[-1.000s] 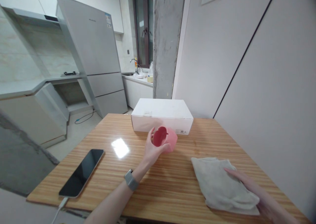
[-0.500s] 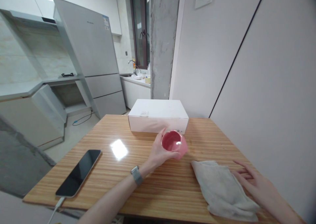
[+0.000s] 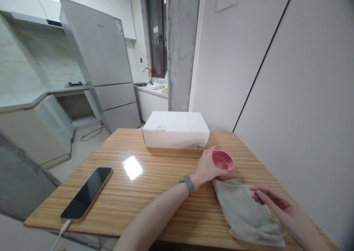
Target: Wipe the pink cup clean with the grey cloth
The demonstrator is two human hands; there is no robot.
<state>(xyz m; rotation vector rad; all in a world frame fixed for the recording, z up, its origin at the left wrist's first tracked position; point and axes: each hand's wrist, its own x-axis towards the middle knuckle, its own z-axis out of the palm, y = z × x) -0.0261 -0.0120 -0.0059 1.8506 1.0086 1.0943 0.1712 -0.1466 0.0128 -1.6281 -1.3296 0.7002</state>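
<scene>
A pink cup [image 3: 222, 160] with a wide round mouth is in my left hand [image 3: 208, 166]; its fingers are closed round the cup's left side. The cup is tilted a little toward me, and its inside shows no contents. Its base is partly hidden, so I cannot tell whether it rests on the table. Just in front of it a folded grey-white cloth [image 3: 243, 210] lies on the table. My right hand [image 3: 276, 203] hovers over the cloth's right side, open, fingers loosely curled, holding nothing.
The wood-grain table [image 3: 163, 206] bears a white box [image 3: 176, 131] at its far side. At the left lies a phone [image 3: 87, 194] with a white charging cable [image 3: 65, 227] running off the edge. A white wall [image 3: 298, 96] stands along the right.
My left hand has carried the pink cup to the right, to the cloth's far edge. My right hand has moved left over the cloth, its fingers more curled.
</scene>
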